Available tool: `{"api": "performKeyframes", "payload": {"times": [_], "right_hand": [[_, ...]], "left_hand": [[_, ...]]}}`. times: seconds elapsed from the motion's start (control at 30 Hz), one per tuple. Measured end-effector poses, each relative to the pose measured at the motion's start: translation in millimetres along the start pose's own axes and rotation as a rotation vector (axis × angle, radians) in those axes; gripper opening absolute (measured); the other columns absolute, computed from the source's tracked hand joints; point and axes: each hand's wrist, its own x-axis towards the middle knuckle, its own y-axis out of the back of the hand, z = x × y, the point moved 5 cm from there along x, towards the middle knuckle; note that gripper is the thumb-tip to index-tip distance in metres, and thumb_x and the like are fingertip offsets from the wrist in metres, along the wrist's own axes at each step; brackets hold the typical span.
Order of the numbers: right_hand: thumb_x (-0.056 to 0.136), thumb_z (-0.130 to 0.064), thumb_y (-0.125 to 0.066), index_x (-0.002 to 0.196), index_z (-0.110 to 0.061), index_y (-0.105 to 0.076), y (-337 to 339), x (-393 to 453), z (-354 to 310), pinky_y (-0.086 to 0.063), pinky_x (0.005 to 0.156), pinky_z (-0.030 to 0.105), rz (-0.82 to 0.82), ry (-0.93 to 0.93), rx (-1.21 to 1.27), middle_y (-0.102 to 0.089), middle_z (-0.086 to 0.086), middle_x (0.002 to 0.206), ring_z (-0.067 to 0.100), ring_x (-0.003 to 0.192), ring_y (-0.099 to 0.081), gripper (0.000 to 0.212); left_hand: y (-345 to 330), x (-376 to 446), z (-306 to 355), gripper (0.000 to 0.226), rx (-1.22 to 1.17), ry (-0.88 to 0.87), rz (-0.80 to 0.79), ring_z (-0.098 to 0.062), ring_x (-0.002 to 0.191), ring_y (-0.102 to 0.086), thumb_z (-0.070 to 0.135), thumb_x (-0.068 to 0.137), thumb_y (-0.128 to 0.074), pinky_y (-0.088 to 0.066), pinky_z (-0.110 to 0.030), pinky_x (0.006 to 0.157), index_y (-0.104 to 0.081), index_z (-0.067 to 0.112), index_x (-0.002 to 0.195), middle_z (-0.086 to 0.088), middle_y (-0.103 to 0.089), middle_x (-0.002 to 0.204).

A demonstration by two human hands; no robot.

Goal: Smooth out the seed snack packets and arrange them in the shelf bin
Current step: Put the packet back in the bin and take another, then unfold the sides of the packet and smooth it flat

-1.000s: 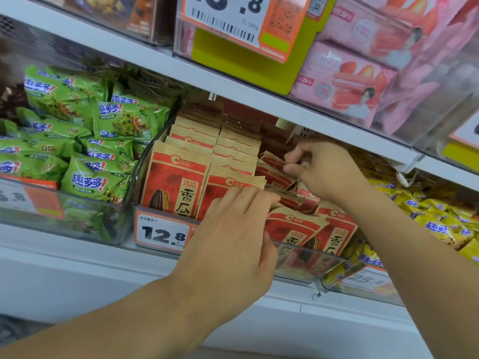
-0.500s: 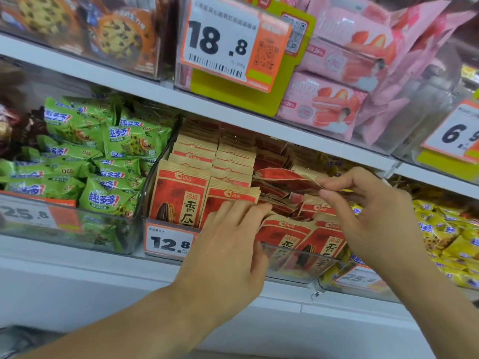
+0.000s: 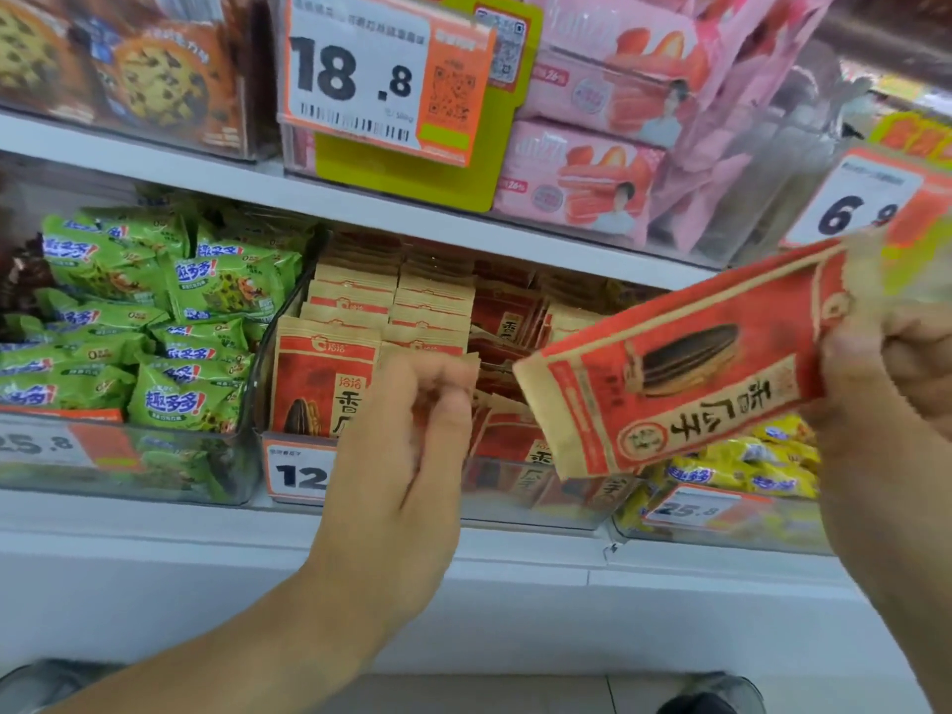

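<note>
Right hand (image 3: 886, 404) has one red and tan seed packet (image 3: 685, 373) pulled up out in front of the shelf, fingers curled around its top end at the right, so that grip is clamped on the packet. The packet is tilted, its printed face toward the camera with the big sunflower seed picture showing, and its lower end hangs over the right part of the clear shelf bin (image 3: 536, 502).

Left hand (image 3: 407, 445) is at the front of the bin, fingers bent down toward the packets standing there. It's motion-blurred, so I honestly can't tell if that grip is pinching a packet or just resting against them.

The rest of the seed packets (image 3: 329, 373) are in the bin: neat upright rows on the left side and back, a messier leaning bunch toward the middle and right.

Left of the bin there's a bin of green cookie packs (image 3: 180, 353), yellow packs (image 3: 747, 466) on the right. Pink boxes (image 3: 582, 177) and an 18.8 price tag (image 3: 360, 79) sit on the shelf above.
</note>
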Motion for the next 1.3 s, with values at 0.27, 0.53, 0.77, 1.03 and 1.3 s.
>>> {"api": "performKeyframes", "payload": {"times": [0.27,0.53,0.77,1.03,1.3], "right_hand": [[0.078,-0.019,-0.068,0.089,-0.006,-0.071,-27,-55,56,-0.059,0.058,0.029,-0.469,-0.526,0.016,-0.076,0.015,0.079,0.027,0.068,-0.073,0.017],[0.070,-0.026,-0.074,0.099,-0.004,-0.071,-33,-95,87,-0.056,0.060,0.021,-0.474,-0.883,0.099,-0.077,0.013,0.085,0.023,0.076,-0.075,0.037],[0.089,-0.030,-0.065,0.100,-0.006,-0.072,-28,-100,87,-0.058,0.063,0.023,-0.659,-0.953,0.041,-0.078,0.008,0.089,0.023,0.082,-0.076,0.027],[0.095,-0.023,-0.063,0.098,0.000,-0.069,-17,-93,100,-0.060,0.058,0.027,-0.568,-0.926,-0.101,-0.078,0.008,0.082,0.023,0.074,-0.075,0.024],[0.083,-0.015,-0.075,0.128,-0.031,-0.056,-20,-111,95,-0.062,0.073,0.037,-1.039,-0.990,-0.035,-0.072,0.008,0.111,0.027,0.090,-0.075,0.050]], "left_hand": [[-23,-33,-16,0.040,0.075,0.407,-0.500,-0.016,0.073,-0.067,0.067,0.081,-0.044,-0.053,-0.026,0.065,-0.065,0.036,0.095,0.002,-0.071,0.079],[-24,-63,-36,0.022,0.082,0.770,-0.595,-0.029,0.077,-0.074,0.024,0.098,-0.053,-0.060,-0.034,0.066,-0.068,0.007,0.093,-0.012,-0.076,0.085],[-28,-67,-44,0.022,0.024,0.849,-0.456,-0.024,0.065,-0.071,0.020,0.098,-0.053,-0.055,-0.027,0.053,-0.066,0.002,0.099,-0.014,-0.075,0.080],[-41,-81,-44,0.034,-0.046,0.882,-0.897,-0.036,0.084,-0.073,0.028,0.094,-0.056,-0.060,-0.038,0.064,-0.056,0.015,0.125,-0.016,-0.075,0.101],[-35,-86,-50,0.030,-0.066,0.933,-0.824,-0.041,0.076,-0.071,0.023,0.095,-0.054,-0.060,-0.040,0.063,-0.057,0.009,0.121,-0.021,-0.074,0.095]]}}
